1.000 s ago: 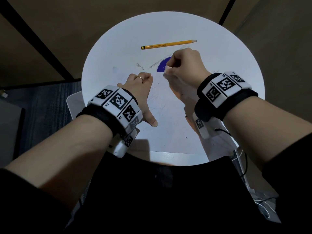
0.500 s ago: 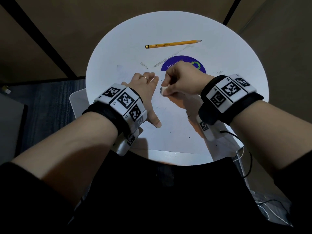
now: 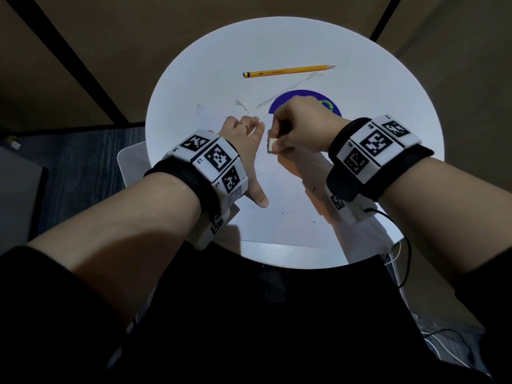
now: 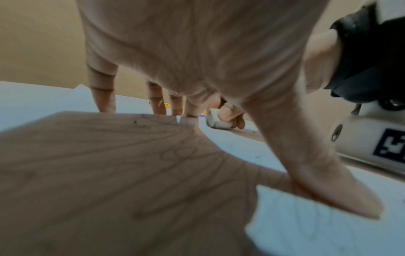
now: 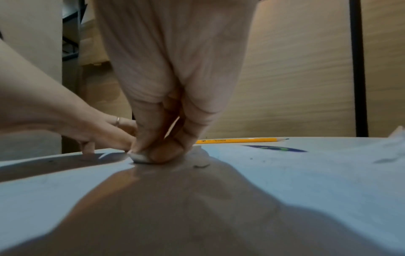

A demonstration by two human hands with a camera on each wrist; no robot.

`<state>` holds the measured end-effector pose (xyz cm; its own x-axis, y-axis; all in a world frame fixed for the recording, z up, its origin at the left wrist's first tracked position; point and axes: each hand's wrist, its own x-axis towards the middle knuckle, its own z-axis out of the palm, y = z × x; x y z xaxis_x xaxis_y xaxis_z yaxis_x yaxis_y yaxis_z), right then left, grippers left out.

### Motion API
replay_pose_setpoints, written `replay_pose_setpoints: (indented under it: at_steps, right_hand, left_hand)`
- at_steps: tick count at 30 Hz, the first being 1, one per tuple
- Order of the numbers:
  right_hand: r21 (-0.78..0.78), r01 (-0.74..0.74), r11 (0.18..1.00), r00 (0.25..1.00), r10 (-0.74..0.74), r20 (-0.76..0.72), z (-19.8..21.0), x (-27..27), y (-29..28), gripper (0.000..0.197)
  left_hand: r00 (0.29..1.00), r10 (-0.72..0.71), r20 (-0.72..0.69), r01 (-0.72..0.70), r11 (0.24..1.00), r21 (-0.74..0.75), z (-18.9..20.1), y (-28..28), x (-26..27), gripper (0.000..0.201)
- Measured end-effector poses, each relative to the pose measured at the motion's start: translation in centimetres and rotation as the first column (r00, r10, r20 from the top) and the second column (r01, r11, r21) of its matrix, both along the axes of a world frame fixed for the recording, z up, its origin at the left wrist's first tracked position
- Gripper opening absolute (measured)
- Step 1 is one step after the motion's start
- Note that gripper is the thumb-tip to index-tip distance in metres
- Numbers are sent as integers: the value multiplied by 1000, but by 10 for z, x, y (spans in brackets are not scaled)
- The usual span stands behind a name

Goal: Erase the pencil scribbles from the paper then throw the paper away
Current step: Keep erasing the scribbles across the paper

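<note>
The paper [image 3: 279, 217] is pinned flat on the white table [image 3: 388, 87] by the spread, straight-fingered left hand [image 3: 243, 139] so it cannot slide while the eraser [image 3: 270, 145], pinched in the right hand [image 3: 302, 128] grip, is pressed onto the faint scribbles [image 4: 186, 152].

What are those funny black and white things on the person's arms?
Each wrist wears a black strap carrying white blocks printed with black square code patterns: left wristband, right wristband. A thin black cable trails from the right one. The left hand has a gold ring.
</note>
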<state>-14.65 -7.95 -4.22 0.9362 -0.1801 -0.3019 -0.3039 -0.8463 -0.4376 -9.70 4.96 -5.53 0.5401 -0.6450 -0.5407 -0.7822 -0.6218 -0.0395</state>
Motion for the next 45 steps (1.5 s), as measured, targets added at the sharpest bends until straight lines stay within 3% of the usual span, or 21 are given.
replay_pose_setpoints:
  at_steps: [3,8,11,14,18,21,24,26,32,37,41,45]
  right_hand:
    - [-17,35,999,998,-35,48,0,-1,4,10]
    - [107,-25,994,988,40,-148,5,-15,7,25]
    - [21,8,1000,998,-7,-58,2,-8,6,11]
    - [-12,47,999,999,-47,23,1,-7,9,9]
    - [83,-29,996,982,43,-185,5,-18,6,21]
    - [14,98,995,995,-98,-19,2,-25,-4,9]
    - [39,315,948,938,-318,136,-1,-38,-17,22]
    - [75,396,915,909,-402,108,-2,-51,-24,25]
    - [91,476,875,875,-481,58,-2,-87,-39,2]
    - [69,557,828,824,-561,83,-2,-82,-62,25]
    - [-34,555,831,832,-555,-9,1,-75,-74,3]
    - [-66,562,825,824,-565,-39,1,-66,-88,19]
  left_hand:
    - [1000,-3,8,3,1000,1,1,0,-1,139]
    - [1000,-18,12,18,1000,15,-1,-1,-1,142]
    - [1000,-12,14,12,1000,13,0,0,-2,142]
    - [1000,-8,14,8,1000,6,1,0,-1,141]
    - [1000,-3,1,3,1000,-5,1,0,0,142]
    - [1000,4,-14,-4,999,-32,-1,5,0,139]
    - [1000,-5,-24,4,998,-58,-4,11,-4,133]
    - [999,-6,-37,4,998,-60,-5,12,-6,129]
    - [991,121,-53,-126,984,-127,5,11,11,102]
    - [982,180,-49,-186,970,-157,14,7,25,94]
    - [976,198,-85,-211,961,-180,14,1,27,86]
    - [981,184,-62,-193,961,-197,12,-9,22,80]
